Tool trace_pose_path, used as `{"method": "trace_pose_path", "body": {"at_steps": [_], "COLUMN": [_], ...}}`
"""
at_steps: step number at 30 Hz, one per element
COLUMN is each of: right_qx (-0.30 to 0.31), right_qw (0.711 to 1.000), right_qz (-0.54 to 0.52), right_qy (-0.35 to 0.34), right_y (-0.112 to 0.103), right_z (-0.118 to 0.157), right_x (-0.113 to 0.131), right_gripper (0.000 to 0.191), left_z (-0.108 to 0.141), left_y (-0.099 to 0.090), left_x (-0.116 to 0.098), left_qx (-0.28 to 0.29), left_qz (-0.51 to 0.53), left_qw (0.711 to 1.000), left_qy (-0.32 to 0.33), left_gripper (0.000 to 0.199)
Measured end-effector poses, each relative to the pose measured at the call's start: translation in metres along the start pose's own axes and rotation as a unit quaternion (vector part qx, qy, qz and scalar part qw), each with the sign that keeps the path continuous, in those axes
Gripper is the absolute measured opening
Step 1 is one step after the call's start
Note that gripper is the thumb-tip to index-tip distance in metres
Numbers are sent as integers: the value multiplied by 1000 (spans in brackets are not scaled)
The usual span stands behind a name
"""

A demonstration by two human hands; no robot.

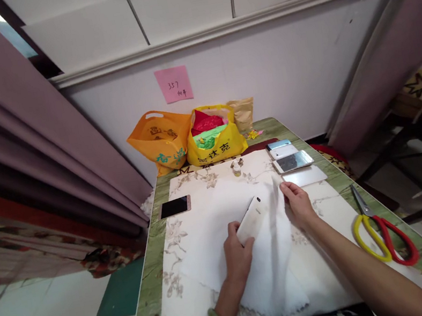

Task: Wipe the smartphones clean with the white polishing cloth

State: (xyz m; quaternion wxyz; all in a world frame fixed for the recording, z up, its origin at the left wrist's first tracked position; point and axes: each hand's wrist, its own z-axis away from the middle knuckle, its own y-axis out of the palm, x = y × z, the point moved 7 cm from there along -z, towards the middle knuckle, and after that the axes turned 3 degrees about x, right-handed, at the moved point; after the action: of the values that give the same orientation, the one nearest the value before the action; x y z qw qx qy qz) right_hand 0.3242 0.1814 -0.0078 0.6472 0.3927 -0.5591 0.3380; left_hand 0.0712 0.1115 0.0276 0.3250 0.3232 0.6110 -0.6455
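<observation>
In my left hand [238, 254] is a white smartphone [251, 221], held tilted with its back and camera facing up. Beneath it a white cloth [216, 233] with a zigzag-cut edge spreads over the table. My right hand [298, 200] pinches the raised right edge of this cloth, which stands up in a fold beside the phone. Just beyond my right fingers lies a white flat phone-like slab [304, 177]. Above that, a phone with a glossy screen [293, 161] rests near several others.
A dark-screened phone [174, 207] lies at the left. Scissors [382, 236] with yellow and red handles sit at the right edge. At the back stand an orange bag [162, 139], a stuffed yellow bag [217, 148] and a brown paper bag [243, 113]. A small bottle [236, 169] stands mid-table.
</observation>
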Motion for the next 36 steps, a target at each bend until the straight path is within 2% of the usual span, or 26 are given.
{"method": "trace_pose_path", "body": {"at_steps": [2,4,7,9,10,12,14,16,19,21,23,27,29,31,34,36], "right_qx": [9,33,145,252,278,311,310,272,173,130,151,295,298,253,170,143], "right_qw": [1000,999,984,936,909,857,832,842,890,905,897,839,835,859,911,938], "right_qz": [-17,-15,59,154,194,258,299,318,307,303,308,303,305,309,285,250], "right_qy": [8,0,-85,-194,-244,-319,-350,-340,-288,-268,-277,-344,-348,-319,-245,-193], "right_y": [2,11,44,72,81,93,95,88,73,69,76,99,98,87,69,64], "right_z": [0,9,40,71,85,102,101,82,47,41,54,100,101,81,43,26], "right_x": [5,13,32,43,45,45,42,40,43,45,45,39,38,37,35,29], "right_gripper": [44,43,34,25,24,24,25,26,29,30,29,26,25,24,27,31], "left_z": [-1,-3,-6,-8,-8,-7,-7,-7,-8,-8,-9,-8,-8,-8,-8,-8], "left_y": [2,2,8,13,15,16,15,14,14,14,15,16,17,17,16,16], "left_x": [4,9,13,15,16,18,19,19,19,19,19,20,19,16,15,15], "left_qx": [-18,-68,-121,-125,-123,-127,-129,-125,-127,-129,-127,-132,-131,-125,-123,-122], "left_qz": [26,29,24,20,15,-2,-15,-16,-18,-21,-22,-34,-44,-50,-58,-63], "left_qw": [999,997,991,987,986,985,986,987,989,989,988,984,983,983,984,985], "left_qy": [-3,10,58,97,110,115,107,97,78,76,87,111,119,124,116,108], "left_gripper": [24,22,13,7,6,3,3,5,7,7,8,8,10,14,15,15]}}
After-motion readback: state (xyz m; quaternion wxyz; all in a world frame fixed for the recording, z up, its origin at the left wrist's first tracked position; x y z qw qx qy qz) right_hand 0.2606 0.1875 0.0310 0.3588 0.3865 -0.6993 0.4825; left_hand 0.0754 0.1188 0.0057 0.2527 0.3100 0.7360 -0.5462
